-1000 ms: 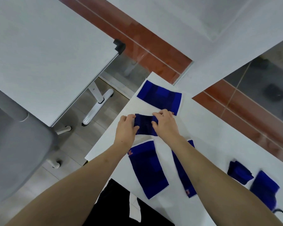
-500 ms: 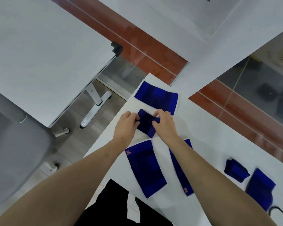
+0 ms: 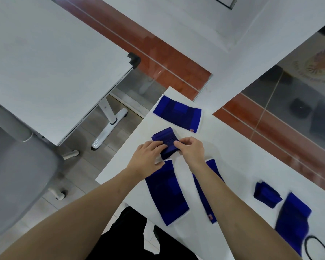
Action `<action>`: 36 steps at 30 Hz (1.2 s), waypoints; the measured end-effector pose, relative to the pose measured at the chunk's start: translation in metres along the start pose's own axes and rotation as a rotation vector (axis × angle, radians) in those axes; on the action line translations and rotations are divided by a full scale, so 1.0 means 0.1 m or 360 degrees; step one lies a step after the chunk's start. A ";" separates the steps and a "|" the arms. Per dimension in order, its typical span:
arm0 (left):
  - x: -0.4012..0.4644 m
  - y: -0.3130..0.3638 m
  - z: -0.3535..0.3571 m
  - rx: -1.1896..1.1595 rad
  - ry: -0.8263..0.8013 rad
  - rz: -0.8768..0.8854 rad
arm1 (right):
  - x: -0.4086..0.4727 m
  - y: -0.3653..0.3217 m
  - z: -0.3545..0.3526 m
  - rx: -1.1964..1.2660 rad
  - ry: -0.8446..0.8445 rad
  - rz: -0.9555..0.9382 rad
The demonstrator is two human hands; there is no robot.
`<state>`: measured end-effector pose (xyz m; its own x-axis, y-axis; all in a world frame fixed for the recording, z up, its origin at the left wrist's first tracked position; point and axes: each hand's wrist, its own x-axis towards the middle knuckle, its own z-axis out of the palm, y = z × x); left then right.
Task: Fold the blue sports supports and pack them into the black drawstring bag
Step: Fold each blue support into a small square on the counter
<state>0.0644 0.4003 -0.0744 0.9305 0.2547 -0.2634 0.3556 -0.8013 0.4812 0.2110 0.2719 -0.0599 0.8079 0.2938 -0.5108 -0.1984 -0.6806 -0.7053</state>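
On the white counter (image 3: 242, 156) several blue supports lie spread out: a flat one (image 3: 177, 114) near the far corner, a long flat one (image 3: 166, 192) just below the left hand, and a narrow strip (image 3: 204, 199) partly hidden under the right forearm. Off to the right sit a small folded bundle (image 3: 266, 194) and, just beside it, a larger blurred blue piece (image 3: 293, 218), with a black cord loop (image 3: 315, 248) at the bottom edge that may belong to the bag, though too little shows to be sure. Beyond the counter's left edge stand a second white table (image 3: 45, 62) and a grey chair (image 3: 17, 175). Small red logos mark a corner of the far support and the near end of the strip; neither is readable. A half-folded support (image 3: 165, 139) lies between the two hands on the counter. The left hand (image 3: 148, 158) rests flat with its fingertips pressing the fold's near edge, and the right hand (image 3: 191, 151) pinches the fold's right side between thumb and fingers.
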 end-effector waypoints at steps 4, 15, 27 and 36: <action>0.00 0.04 -0.04 0.0012 0.0031 -0.0029 | -0.06 -0.05 -0.03 0.0158 -0.0049 0.0078; 0.04 -0.04 -0.09 -0.0433 0.0147 -0.0405 | -0.07 0.22 -0.22 -0.0841 -0.0536 -0.0779; 0.11 -0.11 -0.09 -0.0659 0.0225 -0.0432 | 0.23 -0.01 -0.09 -0.1075 -0.0600 -0.1001; 0.32 -0.12 -0.04 -0.0482 0.0379 -0.0508 | 0.29 0.03 0.11 -0.0997 -0.0320 -0.0899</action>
<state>0.0902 0.4198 -0.0852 0.7527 0.6066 -0.2558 0.6029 -0.4791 0.6379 0.2273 0.2860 -0.0822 0.5682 0.7721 -0.2846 0.5927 -0.6239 -0.5093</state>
